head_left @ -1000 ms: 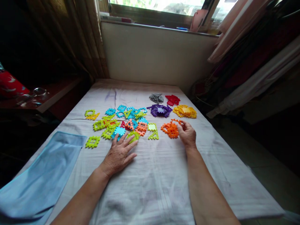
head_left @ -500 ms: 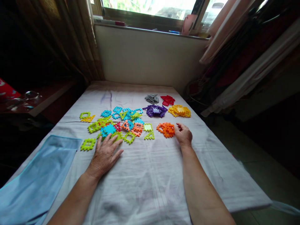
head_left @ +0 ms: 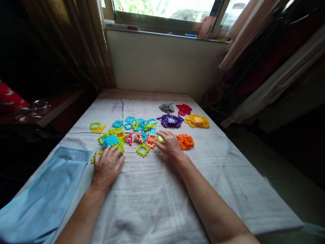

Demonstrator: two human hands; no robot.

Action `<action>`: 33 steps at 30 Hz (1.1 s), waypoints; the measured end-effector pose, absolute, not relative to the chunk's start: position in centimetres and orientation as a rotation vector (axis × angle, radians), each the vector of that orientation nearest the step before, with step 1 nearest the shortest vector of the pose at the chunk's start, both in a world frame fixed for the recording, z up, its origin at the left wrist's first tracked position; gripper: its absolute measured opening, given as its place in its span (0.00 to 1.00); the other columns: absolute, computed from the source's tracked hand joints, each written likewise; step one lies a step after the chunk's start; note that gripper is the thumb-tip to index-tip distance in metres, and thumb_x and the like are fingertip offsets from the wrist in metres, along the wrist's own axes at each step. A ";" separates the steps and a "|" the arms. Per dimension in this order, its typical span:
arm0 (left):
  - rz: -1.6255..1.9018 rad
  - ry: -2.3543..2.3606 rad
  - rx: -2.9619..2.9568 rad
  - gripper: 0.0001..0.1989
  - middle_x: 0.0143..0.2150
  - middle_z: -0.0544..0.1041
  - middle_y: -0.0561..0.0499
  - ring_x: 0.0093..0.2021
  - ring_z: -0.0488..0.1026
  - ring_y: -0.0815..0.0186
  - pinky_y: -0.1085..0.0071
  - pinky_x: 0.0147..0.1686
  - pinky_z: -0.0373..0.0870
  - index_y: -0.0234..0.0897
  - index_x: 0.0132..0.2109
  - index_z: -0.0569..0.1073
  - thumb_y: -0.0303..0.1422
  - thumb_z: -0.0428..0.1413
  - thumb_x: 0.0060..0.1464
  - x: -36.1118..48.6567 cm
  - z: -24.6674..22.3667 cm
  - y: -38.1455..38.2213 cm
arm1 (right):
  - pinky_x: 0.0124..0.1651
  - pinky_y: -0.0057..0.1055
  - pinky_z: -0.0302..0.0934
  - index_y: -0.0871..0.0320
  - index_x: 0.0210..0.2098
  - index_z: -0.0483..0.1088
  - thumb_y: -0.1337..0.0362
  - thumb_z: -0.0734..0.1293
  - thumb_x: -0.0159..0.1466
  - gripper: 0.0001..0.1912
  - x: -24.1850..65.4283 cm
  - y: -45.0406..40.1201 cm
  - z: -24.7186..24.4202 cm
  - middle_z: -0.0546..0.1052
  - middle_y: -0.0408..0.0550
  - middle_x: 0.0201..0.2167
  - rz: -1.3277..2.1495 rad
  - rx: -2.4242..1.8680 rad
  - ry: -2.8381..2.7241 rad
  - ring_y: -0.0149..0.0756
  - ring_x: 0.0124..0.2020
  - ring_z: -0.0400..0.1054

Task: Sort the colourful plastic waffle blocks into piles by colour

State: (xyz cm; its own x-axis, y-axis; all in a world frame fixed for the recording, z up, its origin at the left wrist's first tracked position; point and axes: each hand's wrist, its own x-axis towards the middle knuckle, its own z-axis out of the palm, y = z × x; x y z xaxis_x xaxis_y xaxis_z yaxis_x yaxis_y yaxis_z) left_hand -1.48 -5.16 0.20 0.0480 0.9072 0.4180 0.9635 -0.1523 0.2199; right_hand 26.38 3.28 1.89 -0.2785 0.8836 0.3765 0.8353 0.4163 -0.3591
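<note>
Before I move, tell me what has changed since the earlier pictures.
The right hand let go of an orange piece at the orange pile and moved left. The left hand and a blue toothed piece shifted left. The gray pile, purple pile, red pile and yellow pile stayed.

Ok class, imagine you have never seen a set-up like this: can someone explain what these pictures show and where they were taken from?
There is no machine here: these are a person's bare hands. Every picture comes from one camera on the person's head, looking forward and down.

On a pale cloth lie toothed plastic pieces, mixed in colour towards the left. Further right are piles of grey, red, purple, yellow and orange. Blue fabric lies at the left.

The left hand rests by green and blue pieces. The right hand reaches over a pale green one; whether it grips anything is unclear.
</note>
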 end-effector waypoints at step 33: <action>-1.164 -2.112 -1.985 0.17 0.55 0.76 0.43 0.57 0.72 0.54 0.55 0.60 0.67 0.41 0.50 0.73 0.42 0.49 0.59 -5.1 -1.4 -3.2 | 0.49 0.46 0.63 0.55 0.46 0.78 0.50 0.69 0.56 0.22 37.4 4.1 1.1 0.77 0.56 0.45 -0.009 -2.134 -1.559 0.52 0.47 0.69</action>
State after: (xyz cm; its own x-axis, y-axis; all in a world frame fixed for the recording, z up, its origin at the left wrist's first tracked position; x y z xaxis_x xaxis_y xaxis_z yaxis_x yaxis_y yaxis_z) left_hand -5.07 -3.25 -1.43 -0.1923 0.8526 0.4860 0.8662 -0.0852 0.4923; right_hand 37.39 4.07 1.13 0.3465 0.8930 0.2872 0.8962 -0.2247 -0.3826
